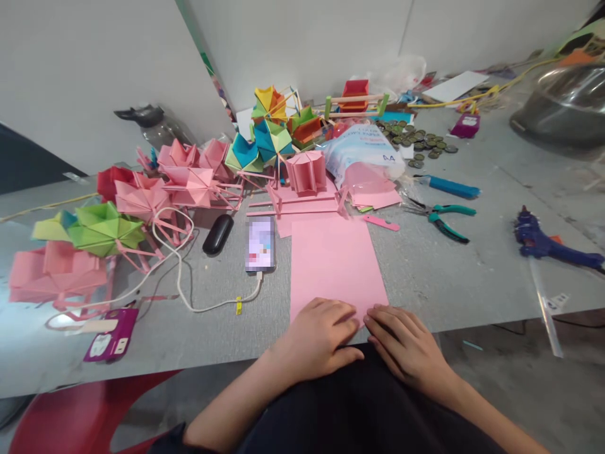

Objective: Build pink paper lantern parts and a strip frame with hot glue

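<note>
A sheet of pink paper (333, 265) lies flat at the table's front edge. Resting on its near edge, my left hand (326, 334) has its fingers slightly bent and its thumb apart, pointing right. My right hand (406, 340) lies over the near right corner, fingers stretched out side by side with the tips on the paper. Neither hand visibly grips anything. Beyond the sheet stand a folded pink paper piece (306, 173) and a frame of thin pink sticks (297, 207). A pink cutter (382, 222) sits by the sheet's far right corner.
Left are a charging phone (259, 246), a black case (218, 234) and several folded paper shapes (108, 230). Right are pliers (444, 217), a blue cutter (454, 187) and a blue glue gun (553, 243). Coins (416, 137) and a paper packet (362, 151) lie behind.
</note>
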A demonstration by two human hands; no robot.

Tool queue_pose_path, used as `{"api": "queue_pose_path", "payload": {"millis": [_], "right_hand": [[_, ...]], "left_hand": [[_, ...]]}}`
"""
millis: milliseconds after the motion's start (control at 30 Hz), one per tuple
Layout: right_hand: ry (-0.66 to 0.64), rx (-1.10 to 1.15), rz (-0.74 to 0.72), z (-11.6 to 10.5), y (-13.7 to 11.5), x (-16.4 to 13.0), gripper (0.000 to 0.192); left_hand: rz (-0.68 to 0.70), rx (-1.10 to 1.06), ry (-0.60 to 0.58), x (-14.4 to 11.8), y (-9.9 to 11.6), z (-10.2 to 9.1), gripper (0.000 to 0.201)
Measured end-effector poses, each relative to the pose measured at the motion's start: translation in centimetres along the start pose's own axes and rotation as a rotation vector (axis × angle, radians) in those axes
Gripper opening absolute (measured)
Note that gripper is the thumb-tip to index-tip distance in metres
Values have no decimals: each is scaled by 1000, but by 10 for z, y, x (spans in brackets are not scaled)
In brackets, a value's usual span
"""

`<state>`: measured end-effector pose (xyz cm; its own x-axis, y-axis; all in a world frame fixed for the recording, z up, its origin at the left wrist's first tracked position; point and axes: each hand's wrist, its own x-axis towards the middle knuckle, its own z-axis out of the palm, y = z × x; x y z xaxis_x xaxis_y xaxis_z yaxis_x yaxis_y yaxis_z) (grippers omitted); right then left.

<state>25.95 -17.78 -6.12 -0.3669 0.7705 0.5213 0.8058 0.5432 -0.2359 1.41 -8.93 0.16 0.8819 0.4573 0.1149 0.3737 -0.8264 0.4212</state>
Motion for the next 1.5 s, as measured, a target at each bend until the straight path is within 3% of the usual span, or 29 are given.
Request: {"api": "queue_pose_path", "payload": {"millis": [133,267,400,567,867,1067,1133,1200,1267,1400,1500], "right_hand": [[49,2,4,3,1,0,30],[102,-27,5,7,1,2,26],[143,-80,0,8,1,6,22],[173,-126,-3,8,-1,12,19],[199,-136,27,9,-3,14,17],[238,-104,35,10,-3,15,14],[229,-103,25,9,-3,14,14],[212,-105,19,8,-2,13,15],[190,-98,12,7,-2,12,16],[155,-71,7,6,-2,9,16],[138,-77,13,5,-3,8,16]], "left_hand": [[-223,86,204,-15,-30,-34,28],[-496,397,367,-25,-83,-66,41],[-638,486,255,-24,-127,-80,53],[-644,517,178,-19,-140,-75,63],[-643,494,252,-25,-140,-75,70],[-677,457,227,-23,-141,-77,66],[-692,441,284,-23,-135,-78,64],[-667,405,368,-23,-118,-78,56],[-534,317,370,-22,-91,-74,44],[-49,19,35,-7,-29,-46,42],[-8,-16,-45,8,-7,-17,31]]}}
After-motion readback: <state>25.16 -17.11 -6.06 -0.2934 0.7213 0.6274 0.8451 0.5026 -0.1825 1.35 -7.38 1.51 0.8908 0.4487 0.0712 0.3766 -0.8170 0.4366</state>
